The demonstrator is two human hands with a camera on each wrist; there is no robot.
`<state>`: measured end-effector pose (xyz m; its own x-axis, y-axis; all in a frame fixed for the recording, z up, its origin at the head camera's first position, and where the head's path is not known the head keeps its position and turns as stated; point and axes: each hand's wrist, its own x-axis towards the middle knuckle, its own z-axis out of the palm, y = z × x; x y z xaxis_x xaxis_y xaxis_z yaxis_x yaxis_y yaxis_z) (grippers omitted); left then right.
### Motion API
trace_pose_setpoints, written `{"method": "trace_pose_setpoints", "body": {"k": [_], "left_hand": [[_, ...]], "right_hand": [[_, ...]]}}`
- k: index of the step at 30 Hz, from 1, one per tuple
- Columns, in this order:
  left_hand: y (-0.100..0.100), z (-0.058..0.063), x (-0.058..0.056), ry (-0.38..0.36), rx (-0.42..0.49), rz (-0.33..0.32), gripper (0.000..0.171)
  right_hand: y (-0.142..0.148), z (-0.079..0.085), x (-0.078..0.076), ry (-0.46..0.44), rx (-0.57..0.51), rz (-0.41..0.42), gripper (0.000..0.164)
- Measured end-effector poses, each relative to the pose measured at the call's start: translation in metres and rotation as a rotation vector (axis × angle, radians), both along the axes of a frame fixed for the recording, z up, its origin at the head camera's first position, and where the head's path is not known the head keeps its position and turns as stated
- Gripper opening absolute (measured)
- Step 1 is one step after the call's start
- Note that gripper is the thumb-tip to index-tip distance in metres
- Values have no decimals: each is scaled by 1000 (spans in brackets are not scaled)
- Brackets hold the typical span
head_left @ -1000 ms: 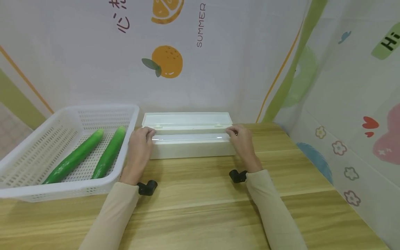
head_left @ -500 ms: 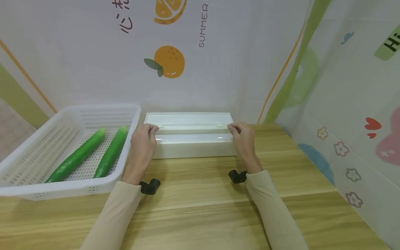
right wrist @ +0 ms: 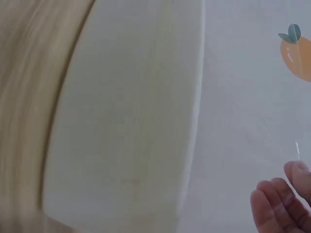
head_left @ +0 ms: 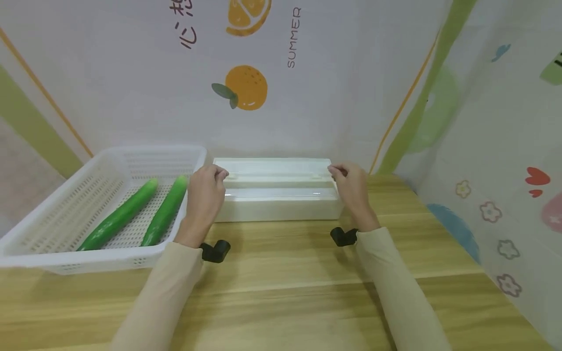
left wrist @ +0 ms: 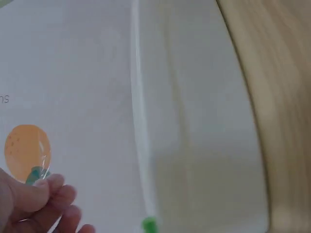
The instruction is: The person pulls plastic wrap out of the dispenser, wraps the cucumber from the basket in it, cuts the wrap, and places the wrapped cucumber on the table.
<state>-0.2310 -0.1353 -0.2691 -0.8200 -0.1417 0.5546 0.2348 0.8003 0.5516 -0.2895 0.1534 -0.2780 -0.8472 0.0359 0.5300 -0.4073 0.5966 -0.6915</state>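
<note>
A long white cling film dispenser box (head_left: 276,210) stands against the back wall, its lid (head_left: 272,165) tipped up behind it. Clear cling film (head_left: 281,193) shows as a shiny sheet over its opening. My left hand (head_left: 204,195) pinches the film at the left corner between thumb and fingers. On the other side my right hand (head_left: 353,190) pinches the right corner. Both hands are raised to about the lid's height. In the left wrist view, creased film glints at the thumb (left wrist: 39,191); the right wrist view has a similar glint above the fingertips (right wrist: 272,199).
A white perforated plastic basket (head_left: 110,257) stands left of the box, with two cucumbers (head_left: 118,214) (head_left: 166,209) lying in it. Under everything is a wood-grain table (head_left: 281,297). Printed curtains (head_left: 307,112) hang close behind the box and along the right side.
Both hands have risen from the front of the opening toward the lid's height, drawing the film up with them. The view has turned slightly left; basket and box stay put.
</note>
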Motion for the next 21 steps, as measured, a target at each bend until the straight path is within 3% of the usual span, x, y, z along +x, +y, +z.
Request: {"method": "trace_pose_setpoints", "body": {"k": [6,11,17,21], "left_hand": [[-5,36,0,-257,-83,-17,24],[-15,56,-14,-407,-186,-113,27],[-30,70,-34,-479,-303,-215,26],[-37,78,-41,-448,-388,-255,22]], "right_hand": [[8,20,-11,-110,131,29,23],[12,35,-17,-180,216,64,24],[11,50,-20,-214,292,79,23],[8,60,-20,-223,313,75,22]]}}
